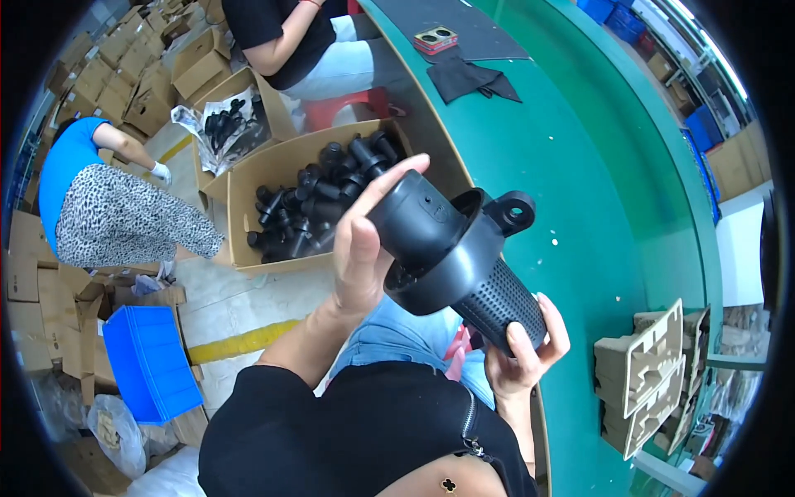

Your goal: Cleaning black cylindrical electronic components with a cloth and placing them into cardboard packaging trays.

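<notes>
Held up at a slant in front of me is a black plastic housing [451, 265]. It has a smooth round upper end with small holes, a wide collar with a ring-shaped lug, and a perforated cylinder below. My left hand [360, 257] cradles the smooth end from the left, index finger stretched along its far side and thumb beside it; its other fingers are hidden behind. Around the lower perforated end, my right hand [530, 352] is closed, with fingertips and thumb on it. Beyond my left hand, an open carton [286, 263] holds several similar black parts [319, 195].
A green workbench [563, 215] runs along my right, with a black cloth [472, 80], a red box [436, 40] and moulded pulp trays [650, 373]. At left are a blue bin [155, 364] and a bending person [108, 190]. Another person [306, 50] sits ahead.
</notes>
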